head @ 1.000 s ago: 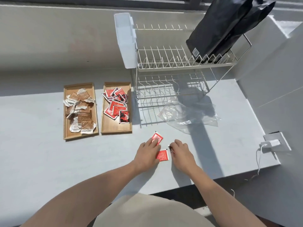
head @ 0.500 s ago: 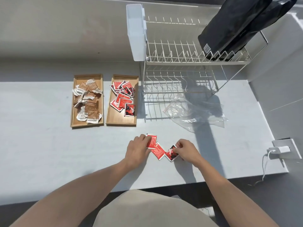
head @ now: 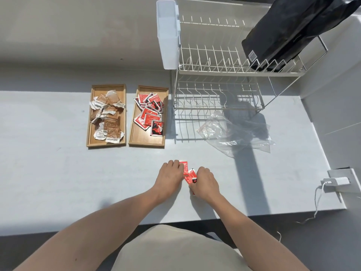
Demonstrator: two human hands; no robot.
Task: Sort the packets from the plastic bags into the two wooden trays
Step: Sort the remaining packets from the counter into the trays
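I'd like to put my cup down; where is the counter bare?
Bare: the counter left of the brown-packet tray. Crowded: between the hands, where red packets lie, and by the plastic bag.

No legible text or labels

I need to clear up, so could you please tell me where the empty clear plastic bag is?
The crumpled clear plastic bag lies on the grey counter, right of centre, just in front of the white wire dish rack.

left hand [head: 170,174] palm-down, fingers curled | right hand [head: 205,183] alongside, knuckles up
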